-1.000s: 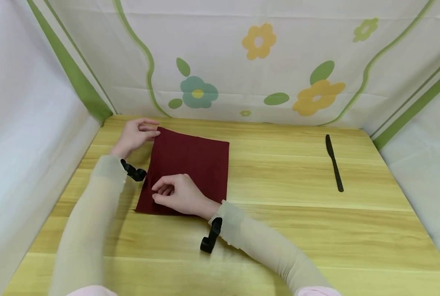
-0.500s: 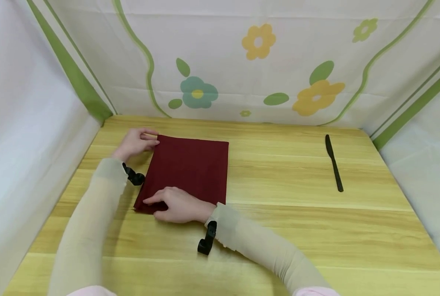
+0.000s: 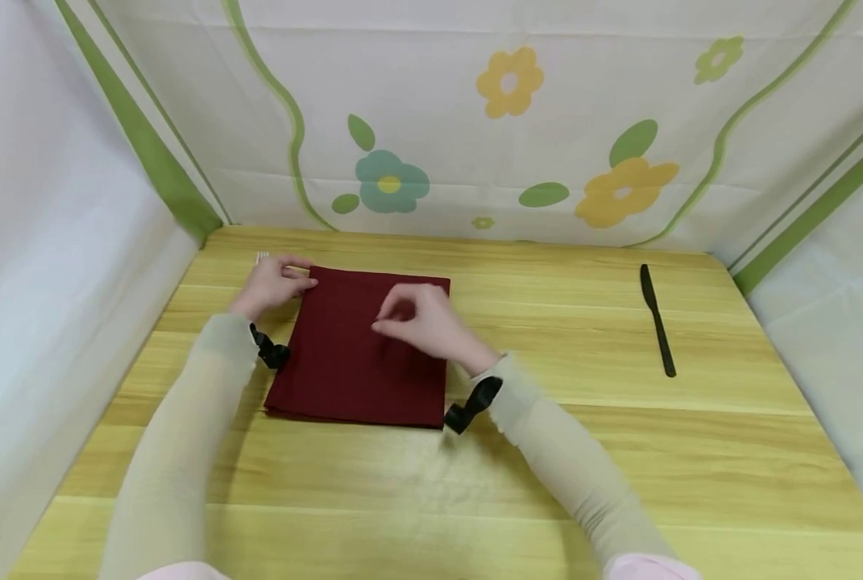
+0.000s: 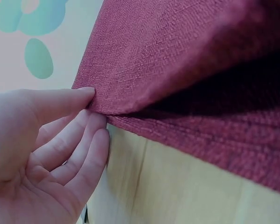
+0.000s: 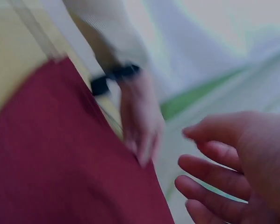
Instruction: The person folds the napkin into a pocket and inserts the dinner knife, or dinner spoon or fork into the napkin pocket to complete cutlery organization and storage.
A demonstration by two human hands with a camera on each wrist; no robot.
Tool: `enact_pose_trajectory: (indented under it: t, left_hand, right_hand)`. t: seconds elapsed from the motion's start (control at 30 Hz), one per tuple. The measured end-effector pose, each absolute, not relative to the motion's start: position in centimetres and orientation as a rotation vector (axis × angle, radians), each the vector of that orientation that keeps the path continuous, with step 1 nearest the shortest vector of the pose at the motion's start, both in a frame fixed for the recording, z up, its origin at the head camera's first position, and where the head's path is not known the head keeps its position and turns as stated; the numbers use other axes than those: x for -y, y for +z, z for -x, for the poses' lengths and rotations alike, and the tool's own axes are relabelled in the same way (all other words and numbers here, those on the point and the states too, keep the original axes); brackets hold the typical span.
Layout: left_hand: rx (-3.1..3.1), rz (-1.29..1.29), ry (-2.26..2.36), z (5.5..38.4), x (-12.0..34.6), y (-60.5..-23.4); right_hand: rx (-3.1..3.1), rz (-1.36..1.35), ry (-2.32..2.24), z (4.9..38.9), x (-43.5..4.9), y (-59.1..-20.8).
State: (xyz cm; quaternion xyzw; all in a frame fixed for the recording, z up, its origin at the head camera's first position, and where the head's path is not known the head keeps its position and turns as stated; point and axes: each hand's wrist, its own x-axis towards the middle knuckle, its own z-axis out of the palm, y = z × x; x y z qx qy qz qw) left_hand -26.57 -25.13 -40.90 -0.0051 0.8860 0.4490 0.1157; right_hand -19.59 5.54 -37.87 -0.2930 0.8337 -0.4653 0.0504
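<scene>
A dark red cloth napkin [image 3: 351, 354], folded into a rough square, lies on the left half of the table. My left hand [image 3: 270, 286] pinches its far left corner, thumb [image 4: 81, 97] on top and fingers beneath. In the left wrist view the layers of the napkin [image 4: 144, 60] part into a dark gap beside the pinch. Over the napkin's right half hovers my right hand [image 3: 427, 322], fingers loosely bent and holding nothing. The right wrist view shows that hand [image 5: 224, 172] apart from the cloth, slightly blurred.
Toward the table's right side lies a black table knife [image 3: 657, 322]. Pale fork-like tines [image 3: 262, 256] peek out behind my left hand; the remainder is hidden. A white flowered curtain [image 3: 438, 121] borders the far edge of the wooden table [image 3: 547, 451].
My right hand has swept from the napkin's near left corner up and to the right. The far left corner has come down in my left hand, and the napkin lies flatter.
</scene>
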Motion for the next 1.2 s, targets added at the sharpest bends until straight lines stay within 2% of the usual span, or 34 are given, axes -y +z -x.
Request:
enact_pose_trajectory:
  t: [0.23,0.43,0.63,0.8,1.2]
  left_hand:
    - [-2.602,0.026,1.309,26.3,25.2,-40.8]
    - [-2.611,0.013,1.277,26.2,25.1,-40.7]
    - [-2.626,0.004,1.243,26.3,24.6,-40.7]
    - [-2.596,-0.024,1.237,26.4,23.9,-40.5]
    - [-2.455,-0.162,1.35,26.9,19.2,-40.4]
  right_hand:
    - [-2.706,0.42,-1.429,24.6,-11.0,-39.9]
    - [-2.789,0.329,-1.237,26.9,-12.6,-42.1]
    - [-2.761,0.33,-1.264,27.4,-12.0,-42.5]
    - [-2.617,0.226,-1.39,27.5,-12.4,-42.2]
    - [-2.432,0.093,-1.517,27.4,-18.7,-41.7]
